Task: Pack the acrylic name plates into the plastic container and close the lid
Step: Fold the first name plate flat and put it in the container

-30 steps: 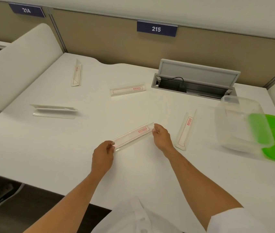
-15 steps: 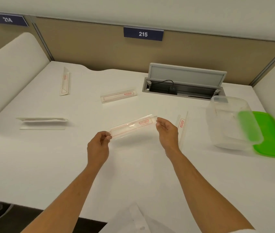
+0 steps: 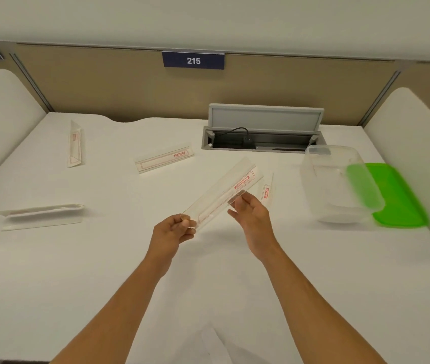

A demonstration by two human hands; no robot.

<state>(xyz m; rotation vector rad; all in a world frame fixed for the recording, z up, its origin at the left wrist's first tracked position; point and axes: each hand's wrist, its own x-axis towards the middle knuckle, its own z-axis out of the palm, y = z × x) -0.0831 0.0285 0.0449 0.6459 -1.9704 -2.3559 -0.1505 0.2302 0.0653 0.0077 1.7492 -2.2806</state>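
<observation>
Above the white desk I hold one clear acrylic name plate point(image 3: 223, 193) with red print, tilted up to the right. My left hand point(image 3: 173, 232) pinches its near end. My right hand point(image 3: 252, 214) touches its underside near the middle with the fingertips. A clear plastic container point(image 3: 336, 183) stands empty at the right, with its green lid point(image 3: 397, 197) lying flat beside and partly behind it. Other name plates lie on the desk: one point(image 3: 267, 193) just right of my right hand, one point(image 3: 164, 158) at centre back, one point(image 3: 74, 144) at back left, one point(image 3: 40, 215) at left.
An open grey cable hatch point(image 3: 263, 127) with a black plug sits in the desk at the back. White rounded dividers point(image 3: 1, 114) flank both sides. A beige partition with a sign reading 215 point(image 3: 193, 60) closes the back.
The held name plate has risen off the desk and tilted steeper, its far end now higher and nearer the container. My right hand slid from its end toward the middle.
</observation>
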